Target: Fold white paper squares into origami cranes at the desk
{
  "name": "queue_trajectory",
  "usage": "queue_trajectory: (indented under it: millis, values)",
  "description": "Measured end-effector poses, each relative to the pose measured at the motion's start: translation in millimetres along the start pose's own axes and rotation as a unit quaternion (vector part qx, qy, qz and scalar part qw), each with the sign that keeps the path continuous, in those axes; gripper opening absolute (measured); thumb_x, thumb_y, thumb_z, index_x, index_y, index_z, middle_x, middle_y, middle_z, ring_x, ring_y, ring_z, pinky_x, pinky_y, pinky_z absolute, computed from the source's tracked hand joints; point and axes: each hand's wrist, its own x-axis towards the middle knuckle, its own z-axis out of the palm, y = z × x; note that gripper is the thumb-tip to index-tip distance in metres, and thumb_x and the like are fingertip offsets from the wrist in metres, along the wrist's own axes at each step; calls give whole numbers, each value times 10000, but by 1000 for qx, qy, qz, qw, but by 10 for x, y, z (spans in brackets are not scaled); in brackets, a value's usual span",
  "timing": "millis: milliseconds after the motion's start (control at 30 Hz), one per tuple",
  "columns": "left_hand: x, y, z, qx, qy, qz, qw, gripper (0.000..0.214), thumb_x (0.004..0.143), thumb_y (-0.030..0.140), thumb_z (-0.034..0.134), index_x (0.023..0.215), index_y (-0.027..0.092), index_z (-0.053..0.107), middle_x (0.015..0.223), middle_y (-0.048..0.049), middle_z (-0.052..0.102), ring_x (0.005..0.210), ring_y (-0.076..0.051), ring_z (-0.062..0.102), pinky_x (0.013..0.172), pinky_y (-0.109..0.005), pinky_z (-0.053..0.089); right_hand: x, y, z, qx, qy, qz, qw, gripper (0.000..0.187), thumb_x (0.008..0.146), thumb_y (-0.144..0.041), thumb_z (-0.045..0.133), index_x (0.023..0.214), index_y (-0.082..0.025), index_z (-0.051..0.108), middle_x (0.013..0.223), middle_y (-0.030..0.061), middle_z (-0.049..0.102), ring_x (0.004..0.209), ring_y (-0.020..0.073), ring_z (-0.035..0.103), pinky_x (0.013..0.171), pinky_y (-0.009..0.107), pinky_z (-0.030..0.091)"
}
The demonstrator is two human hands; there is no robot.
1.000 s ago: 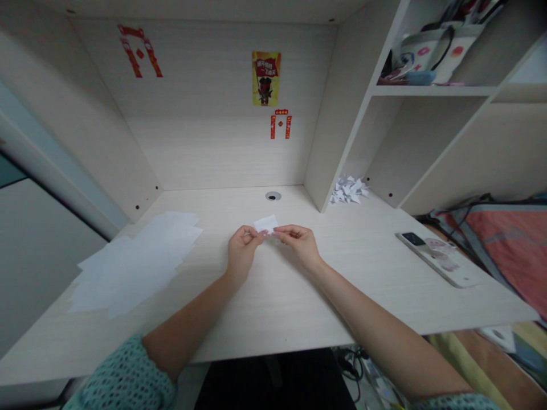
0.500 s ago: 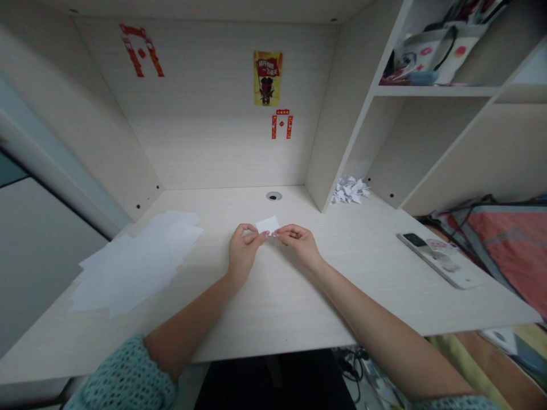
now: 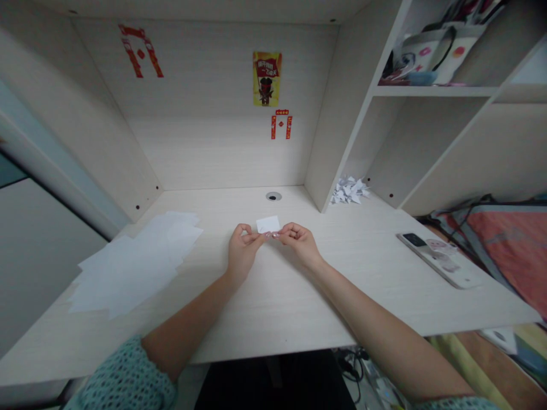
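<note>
Now L hand [image 3: 243,250], R hand [image 3: 302,244] both pinching paper slip [image 3: 268,224], less tilted vs 1s ago

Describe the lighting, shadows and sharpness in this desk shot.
Head view: soft, dim light, the back panel darker toward the top; head view: a faint shadow on the desktop beside the right forearm; head view: wide-angle stretch toward the edges; head view: the small white paper at the left hand and right hand shows little fine detail.

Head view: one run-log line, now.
left hand: pinching small white paper | right hand: likewise | desk: white paper sheets left, smartphone right
</note>
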Motion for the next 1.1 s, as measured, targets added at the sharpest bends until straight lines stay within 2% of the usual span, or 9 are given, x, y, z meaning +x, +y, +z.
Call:
queue_trajectory:
  millis: [300, 500, 700, 900, 1000, 1100]
  values:
    - [13, 20, 17, -37, 25, -22, 999, 390, 657, 292, 686, 792, 224, 327, 590, 18, 667, 658, -183, 674, 697, -286, 470, 25, 27, -1, 9, 0, -8, 1000, 271, 565, -317, 755, 650, -180, 537, 525, -48, 571, 478, 71, 446, 513, 218, 317]
    - [-19, -40, 16, -27, -4, 24, 999, 289, 717, 288, 641, 828, 218, 383, 629, 18, 669, 717, -162, 666, 773, -301, 458, 37, 42, -2, 6, 10, -27, 1000, 298, 575, -331, 754, 759, -194, 564, 595, -40, 594, 517, 85, 500, 541, 227, 372]
    - [-76, -54, 37, 16, -27, 46, 998, 234, 756, 283, 604, 848, 212, 401, 689, 8, 677, 662, -134, 641, 662, -234, 447, 34, 133, 14, 14, -15, -41, 999, 427, 535, -282, 785, 875, -226, 534, 657, -41, 614, 566, 116, 554, 564, 242, 405]
    - [-62, -33, 27, 12, -19, 61, 998, 216, 759, 274, 602, 849, 210, 417, 723, -5, 681, 752, -155, 653, 709, -246, 450, 63, 124, -52, 39, 25, -36, 998, 378, 564, -253, 761, 887, -222, 567, 663, -44, 621, 566, 94, 536, 586, 230, 400]
    - [-55, -29, 18, 14, -14, 60, 998, 208, 766, 273, 595, 865, 212, 423, 742, -10, 685, 767, -157, 652, 722, -254, 451, 63, 118, -58, 22, -18, -19, 999, 432, 542, -234, 772, 936, -221, 596, 724, -28, 642, 586, 92, 539, 620, 242, 410]
    - [-56, -37, 11, 19, -16, 62, 998, 206, 772, 281, 587, 885, 215, 428, 743, -5, 683, 757, -152, 649, 715, -251, 451, 51, 135, -37, -11, -48, 12, 999, 322, 547, -267, 772, 833, -183, 651, 748, 9, 661, 609, 105, 545, 635, 257, 409]
